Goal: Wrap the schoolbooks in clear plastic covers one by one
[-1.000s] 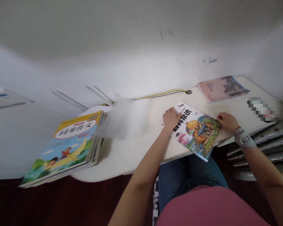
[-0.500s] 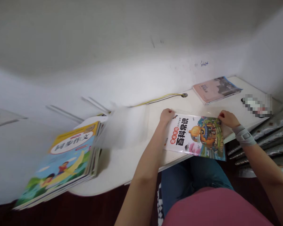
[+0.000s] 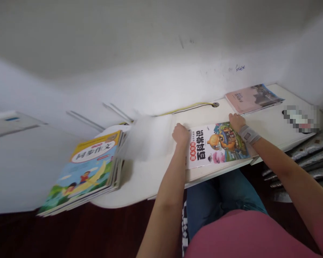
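A picture-covered book (image 3: 216,145) with large black characters and an orange gourd-shaped house lies near the front edge of the white desk. My left hand (image 3: 181,134) is closed at its upper left corner. Over the upper right corner, my right hand (image 3: 237,122) is closed too, with curled fingers and a grey band on the wrist. The fingertips of both hands are partly hidden. Left of the book, translucent plastic sheets (image 3: 148,138) lie on the desk.
A stack of books (image 3: 88,168) with a yellow and blue cover sits at the left, jutting past the rounded desk edge. Pinkish booklets (image 3: 251,99) lie at the back right, beside a blurred-out item (image 3: 300,120). A yellow cable (image 3: 188,106) runs along the wall. Silvery quilted material (image 3: 307,157) is at the right.
The book has gone from overhanging the front edge to lying farther back on the desk. My right hand has moved up and left with it. The view has shifted slightly.
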`<state>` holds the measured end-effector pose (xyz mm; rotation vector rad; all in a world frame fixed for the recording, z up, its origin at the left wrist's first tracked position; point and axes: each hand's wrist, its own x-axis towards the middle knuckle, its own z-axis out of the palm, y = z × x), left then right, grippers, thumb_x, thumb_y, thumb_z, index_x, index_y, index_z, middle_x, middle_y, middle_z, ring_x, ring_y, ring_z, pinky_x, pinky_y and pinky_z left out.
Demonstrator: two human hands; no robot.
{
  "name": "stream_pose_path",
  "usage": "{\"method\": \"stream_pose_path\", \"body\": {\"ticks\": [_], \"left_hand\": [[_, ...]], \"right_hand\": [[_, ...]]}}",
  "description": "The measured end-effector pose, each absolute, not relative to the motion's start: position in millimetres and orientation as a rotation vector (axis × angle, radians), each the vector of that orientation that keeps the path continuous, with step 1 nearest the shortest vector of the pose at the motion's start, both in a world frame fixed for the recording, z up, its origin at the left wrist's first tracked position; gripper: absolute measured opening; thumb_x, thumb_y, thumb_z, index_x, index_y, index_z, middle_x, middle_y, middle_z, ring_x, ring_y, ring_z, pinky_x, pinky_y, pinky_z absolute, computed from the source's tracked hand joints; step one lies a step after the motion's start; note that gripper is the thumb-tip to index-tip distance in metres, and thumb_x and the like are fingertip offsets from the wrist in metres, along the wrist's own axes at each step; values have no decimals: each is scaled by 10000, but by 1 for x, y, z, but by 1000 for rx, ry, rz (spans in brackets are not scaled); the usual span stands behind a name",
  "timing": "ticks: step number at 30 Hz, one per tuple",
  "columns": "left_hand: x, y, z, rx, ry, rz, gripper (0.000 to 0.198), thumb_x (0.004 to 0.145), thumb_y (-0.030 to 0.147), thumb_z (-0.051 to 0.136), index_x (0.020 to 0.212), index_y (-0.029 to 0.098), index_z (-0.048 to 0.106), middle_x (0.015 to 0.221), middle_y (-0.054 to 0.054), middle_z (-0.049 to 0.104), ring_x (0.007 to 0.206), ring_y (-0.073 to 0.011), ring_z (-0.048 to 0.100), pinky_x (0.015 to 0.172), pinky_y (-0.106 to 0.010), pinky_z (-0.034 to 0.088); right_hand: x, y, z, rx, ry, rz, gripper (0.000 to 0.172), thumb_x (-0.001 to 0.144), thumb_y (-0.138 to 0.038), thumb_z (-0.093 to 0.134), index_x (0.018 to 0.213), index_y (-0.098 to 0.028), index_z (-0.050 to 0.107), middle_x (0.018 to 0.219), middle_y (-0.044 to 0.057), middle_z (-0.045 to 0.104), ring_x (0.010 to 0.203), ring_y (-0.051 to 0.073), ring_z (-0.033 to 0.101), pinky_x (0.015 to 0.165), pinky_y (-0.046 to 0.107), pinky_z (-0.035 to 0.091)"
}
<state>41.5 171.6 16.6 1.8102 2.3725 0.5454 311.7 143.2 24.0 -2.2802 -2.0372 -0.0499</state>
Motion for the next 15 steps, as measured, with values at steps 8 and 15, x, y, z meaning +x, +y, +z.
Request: {"method": "stream_pose_path", "body": {"ticks": [8, 15], "left_hand": [[52, 156, 17, 2039, 2355, 846, 349, 880, 166, 415, 1214, 164, 515, 1260, -148, 551, 1195, -273, 486, 978, -404, 370], [104, 142, 2, 2493, 1773, 294, 531, 963, 421, 237, 1366, 143, 440, 1467, -157, 406, 1365, -294, 326, 1096, -508, 241]], "right_hand": [[302, 170, 13, -2244, -1976, -80, 401, 898, -68, 262, 1184, -95, 543, 1149, 231, 599, 1091, 284, 558, 842, 364, 429], [302, 172, 27, -2219, -1968, -44, 383, 899, -84, 308, 1188, -94, 560, 1104, 240, 620, 1050, 295, 582, 829, 393, 435]]}}
